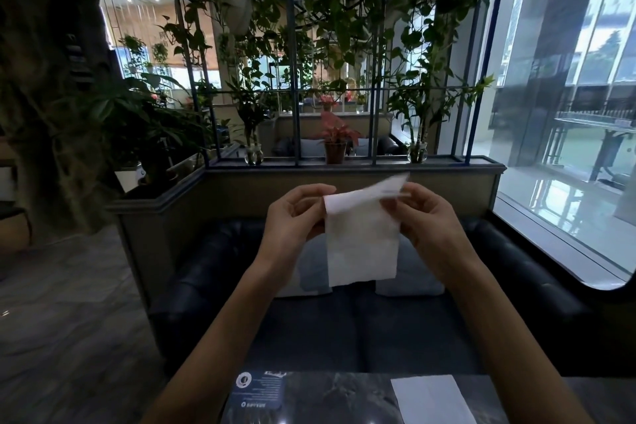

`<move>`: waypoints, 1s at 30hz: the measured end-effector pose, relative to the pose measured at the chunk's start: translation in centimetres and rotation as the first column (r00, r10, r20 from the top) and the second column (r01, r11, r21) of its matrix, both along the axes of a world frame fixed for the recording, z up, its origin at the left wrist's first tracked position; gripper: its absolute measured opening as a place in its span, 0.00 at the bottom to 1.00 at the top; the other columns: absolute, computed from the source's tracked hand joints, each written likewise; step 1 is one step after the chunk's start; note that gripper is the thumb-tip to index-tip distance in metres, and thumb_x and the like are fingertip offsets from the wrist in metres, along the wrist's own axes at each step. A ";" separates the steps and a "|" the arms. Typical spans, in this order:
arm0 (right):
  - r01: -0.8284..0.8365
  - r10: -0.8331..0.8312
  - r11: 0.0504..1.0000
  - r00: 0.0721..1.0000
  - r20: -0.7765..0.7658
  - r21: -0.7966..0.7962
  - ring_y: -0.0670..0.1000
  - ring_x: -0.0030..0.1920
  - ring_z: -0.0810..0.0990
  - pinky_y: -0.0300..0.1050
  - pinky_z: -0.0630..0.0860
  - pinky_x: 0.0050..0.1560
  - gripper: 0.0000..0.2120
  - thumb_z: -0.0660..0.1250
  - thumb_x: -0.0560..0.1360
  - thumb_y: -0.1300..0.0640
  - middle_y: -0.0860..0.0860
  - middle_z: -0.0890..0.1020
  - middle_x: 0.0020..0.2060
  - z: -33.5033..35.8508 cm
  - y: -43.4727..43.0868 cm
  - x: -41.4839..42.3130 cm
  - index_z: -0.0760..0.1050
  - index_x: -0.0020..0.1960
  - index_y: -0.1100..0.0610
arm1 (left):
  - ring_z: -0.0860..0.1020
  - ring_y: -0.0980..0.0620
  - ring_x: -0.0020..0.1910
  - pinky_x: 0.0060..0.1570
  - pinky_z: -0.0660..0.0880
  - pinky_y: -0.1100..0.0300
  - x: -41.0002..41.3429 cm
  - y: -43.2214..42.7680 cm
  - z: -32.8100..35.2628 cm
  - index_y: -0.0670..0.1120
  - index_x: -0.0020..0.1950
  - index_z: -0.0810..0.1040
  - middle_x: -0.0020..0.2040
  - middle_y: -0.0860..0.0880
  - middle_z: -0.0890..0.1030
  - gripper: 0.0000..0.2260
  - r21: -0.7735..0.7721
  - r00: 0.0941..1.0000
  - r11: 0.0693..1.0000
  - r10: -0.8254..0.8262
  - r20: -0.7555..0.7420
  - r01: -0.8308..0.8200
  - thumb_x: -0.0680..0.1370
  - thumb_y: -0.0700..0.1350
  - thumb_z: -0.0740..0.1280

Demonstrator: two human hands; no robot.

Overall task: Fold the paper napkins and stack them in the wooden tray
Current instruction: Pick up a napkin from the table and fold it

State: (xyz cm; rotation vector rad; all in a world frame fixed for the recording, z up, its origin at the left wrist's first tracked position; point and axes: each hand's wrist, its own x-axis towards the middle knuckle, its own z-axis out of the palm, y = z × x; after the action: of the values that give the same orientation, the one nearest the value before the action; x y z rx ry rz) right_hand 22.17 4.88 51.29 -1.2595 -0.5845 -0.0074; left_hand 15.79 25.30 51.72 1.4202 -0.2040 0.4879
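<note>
I hold a white paper napkin (361,237) up in the air in front of me, well above the table. My left hand (296,217) pinches its upper left corner. My right hand (426,217) pinches the upper right corner, where the top edge bends backward. The rest of the napkin hangs straight down between my hands. A second white napkin (430,398) lies flat on the dark marble table (344,399) at the bottom right. No wooden tray is in view.
A blue printed card (260,391) lies on the table's left part. Across the table stands a dark sofa (378,327) with pale cushions. Behind it runs a ledge with potted plants (335,141) and a metal grid. A glass wall is on the right.
</note>
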 end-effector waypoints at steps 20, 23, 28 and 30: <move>-0.118 0.110 0.991 0.985 -0.134 -0.056 0.54 0.44 0.87 0.45 0.83 0.38 0.23 0.57 0.77 0.34 0.56 0.88 0.50 1.0 -1.6 0.2 0.79 0.63 0.45 | 0.85 0.48 0.54 0.48 0.83 0.55 -0.3 -1.6 0.4 0.48 0.61 0.79 0.56 0.48 0.86 0.11 0.051 0.981 0.983 -0.171 -0.096 0.176 0.79 0.41 0.70; -0.141 0.128 0.976 0.988 -0.087 -0.166 0.54 0.50 0.88 0.48 0.85 0.45 0.18 0.71 0.72 0.41 0.55 0.87 0.54 0.0 -2.0 0.0 0.83 0.60 0.44 | 0.85 0.48 0.53 0.45 0.83 0.57 -0.3 -1.7 0.4 0.47 0.61 0.79 0.55 0.47 0.86 0.11 0.071 0.986 0.986 -0.146 -0.075 0.151 0.79 0.40 0.70; -0.062 0.057 0.992 0.997 -0.046 -0.111 0.56 0.52 0.87 0.46 0.84 0.45 0.21 0.75 0.71 0.54 0.55 0.88 0.53 0.1 -2.0 -0.7 0.79 0.63 0.54 | 0.86 0.49 0.52 0.45 0.83 0.57 -0.4 -1.8 0.6 0.48 0.61 0.79 0.54 0.47 0.86 0.13 0.125 0.993 0.986 -0.111 -0.044 0.115 0.78 0.38 0.70; -0.056 0.053 0.994 0.998 -0.032 -0.089 0.55 0.51 0.88 0.45 0.84 0.44 0.19 0.75 0.70 0.55 0.55 0.88 0.52 0.3 -2.0 -0.8 0.81 0.60 0.55 | 0.85 0.48 0.52 0.47 0.83 0.55 -0.4 -1.8 0.6 0.49 0.58 0.80 0.54 0.46 0.86 0.12 0.129 0.996 0.988 -0.087 -0.030 0.090 0.77 0.36 0.71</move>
State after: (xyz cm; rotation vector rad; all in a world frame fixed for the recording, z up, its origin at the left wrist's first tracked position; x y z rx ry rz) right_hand 21.35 2.83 51.58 -1.3286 -0.5990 0.0835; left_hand 15.37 23.55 52.37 1.5368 -0.2821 0.3895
